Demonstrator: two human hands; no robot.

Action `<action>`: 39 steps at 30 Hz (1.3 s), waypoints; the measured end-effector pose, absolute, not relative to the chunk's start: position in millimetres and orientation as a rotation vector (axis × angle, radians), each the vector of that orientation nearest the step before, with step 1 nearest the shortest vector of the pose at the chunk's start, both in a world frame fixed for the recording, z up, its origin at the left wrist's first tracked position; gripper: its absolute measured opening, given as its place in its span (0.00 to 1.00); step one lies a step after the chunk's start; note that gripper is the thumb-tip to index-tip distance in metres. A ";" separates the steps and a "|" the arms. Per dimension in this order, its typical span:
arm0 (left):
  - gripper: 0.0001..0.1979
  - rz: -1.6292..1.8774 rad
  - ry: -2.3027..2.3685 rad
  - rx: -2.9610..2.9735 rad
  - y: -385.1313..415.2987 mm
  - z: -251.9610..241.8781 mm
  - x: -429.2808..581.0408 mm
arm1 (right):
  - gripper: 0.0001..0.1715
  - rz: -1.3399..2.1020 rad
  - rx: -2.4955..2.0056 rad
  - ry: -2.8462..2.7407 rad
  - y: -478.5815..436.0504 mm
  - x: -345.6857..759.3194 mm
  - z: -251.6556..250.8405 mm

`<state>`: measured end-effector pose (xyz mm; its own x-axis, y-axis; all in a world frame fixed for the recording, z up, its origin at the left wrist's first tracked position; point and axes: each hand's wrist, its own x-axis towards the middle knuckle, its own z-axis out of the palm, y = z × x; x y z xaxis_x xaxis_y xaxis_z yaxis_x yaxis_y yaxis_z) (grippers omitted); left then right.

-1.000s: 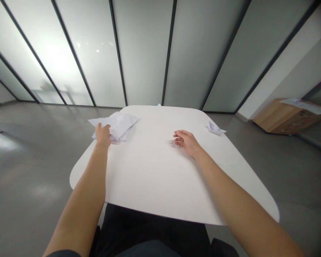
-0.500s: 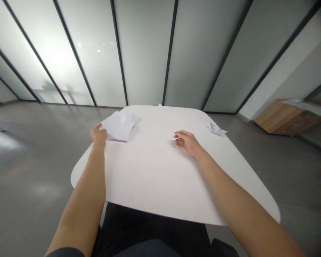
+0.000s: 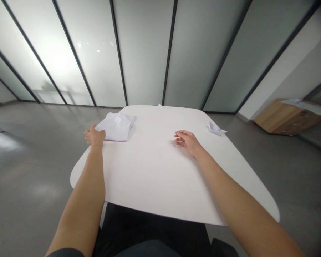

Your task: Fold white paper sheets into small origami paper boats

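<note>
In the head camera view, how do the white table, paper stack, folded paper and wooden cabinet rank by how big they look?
Largest to smallest, as they appear:
1. White table
2. Wooden cabinet
3. Paper stack
4. Folded paper

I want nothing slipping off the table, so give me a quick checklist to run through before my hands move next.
1. Left hand at the paper stack: ok, by its left edge.
2. Left hand's grip on a sheet: cannot tell; the fingertips are too indistinct.
3. Right hand free: ok, fingers loosely curled, nothing visible in them.
4. Stack's top smooth: not ok, it looks creased.
5. Folded paper well in from the table's edge: not ok, it lies close to the right edge.
</note>
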<state>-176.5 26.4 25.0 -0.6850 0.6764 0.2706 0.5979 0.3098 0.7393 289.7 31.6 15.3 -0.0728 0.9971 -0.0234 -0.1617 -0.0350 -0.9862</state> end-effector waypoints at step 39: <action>0.15 0.890 1.405 2.296 30.8 7.6 -25.3 | 0.13 -0.111 -1.831 -1.722 61.1 364.1 4.8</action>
<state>-25.3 30.8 7.6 0.3278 0.8787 0.3472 0.6895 -0.4737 0.5480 364.1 61.1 4.8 0.1487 0.8758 0.4592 0.9277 0.0373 -0.3714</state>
